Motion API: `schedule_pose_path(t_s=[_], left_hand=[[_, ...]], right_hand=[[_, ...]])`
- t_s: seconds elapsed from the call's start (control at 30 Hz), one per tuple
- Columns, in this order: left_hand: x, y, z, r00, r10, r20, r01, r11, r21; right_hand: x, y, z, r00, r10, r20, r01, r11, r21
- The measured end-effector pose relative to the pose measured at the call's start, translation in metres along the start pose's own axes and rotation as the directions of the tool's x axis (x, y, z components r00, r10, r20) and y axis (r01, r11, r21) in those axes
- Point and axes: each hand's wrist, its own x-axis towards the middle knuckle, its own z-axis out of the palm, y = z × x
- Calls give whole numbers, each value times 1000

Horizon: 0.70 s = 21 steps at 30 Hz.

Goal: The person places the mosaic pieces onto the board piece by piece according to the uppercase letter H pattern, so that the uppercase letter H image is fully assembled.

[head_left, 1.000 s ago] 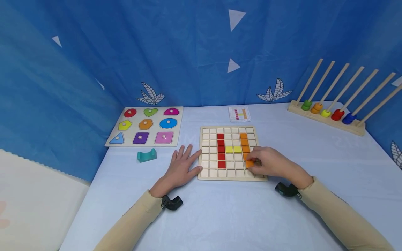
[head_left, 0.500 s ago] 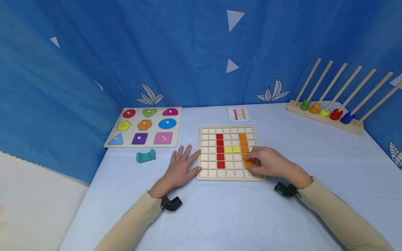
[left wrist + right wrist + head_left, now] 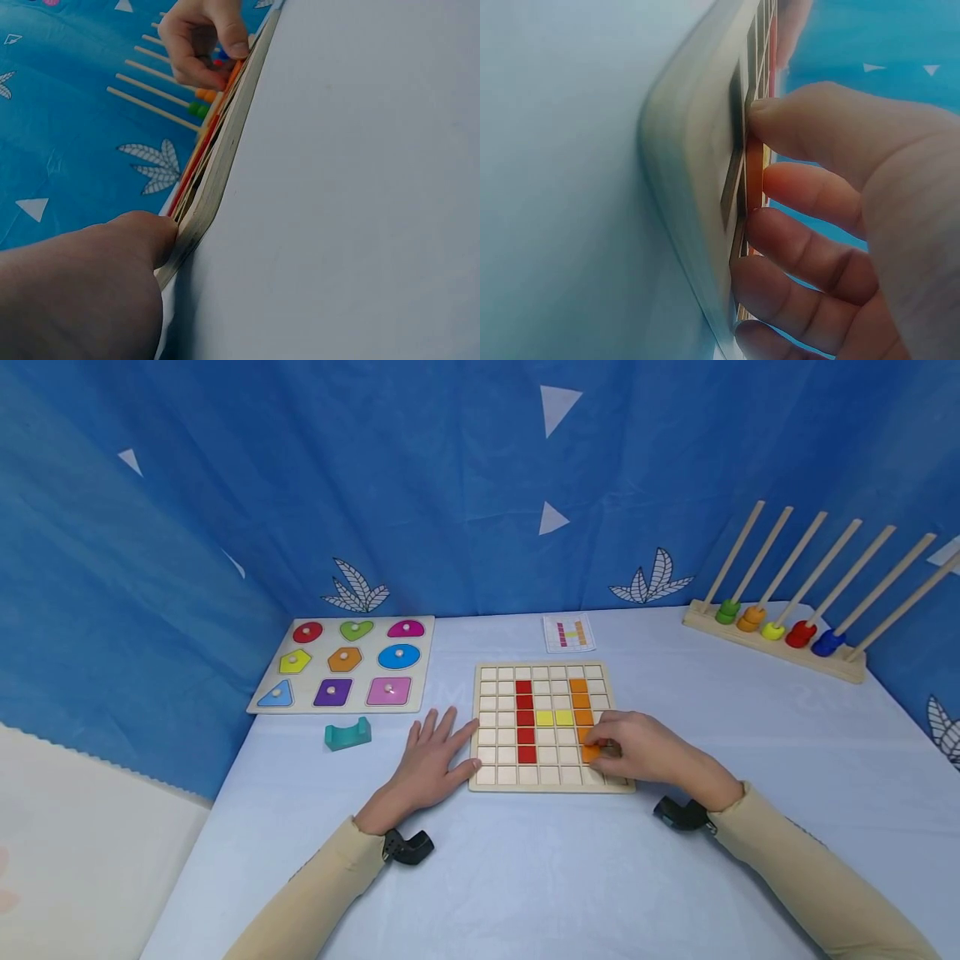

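Note:
A wooden grid board [image 3: 551, 788] lies in the middle of the table in the head view. It bears a column of red tiles [image 3: 526, 718], a short row of yellow tiles [image 3: 555, 717] and a column of orange tiles [image 3: 580, 693]. The right hand [image 3: 641, 747] pinches the lowest orange tile [image 3: 590, 754] between thumb and fingers at the foot of its column; the right wrist view shows this tile close up. Flat on the table, the left hand [image 3: 427, 768] has its fingers spread. Its thumb and index finger touch the board's left edge.
Behind the board lies a pattern card [image 3: 568, 633]. A knob puzzle of shapes [image 3: 427, 693] and a teal block with a curved notch [image 3: 348, 735] are on the left. At back right stands a peg rack [image 3: 847, 668] with coloured beads. A blue curtain [image 3: 465, 485] hangs behind.
Both hands keep their places on the board, the right still pinching the orange tile. The head view has shifted very slightly.

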Motion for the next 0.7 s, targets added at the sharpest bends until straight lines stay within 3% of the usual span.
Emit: schedule_pose_path(t_s=[0.7], left_hand=[[-1,0,0,1000,7,-3,-7,1000,6]], right_hand=[[0,-1,-1,1000,27,12,-27,1000,3]])
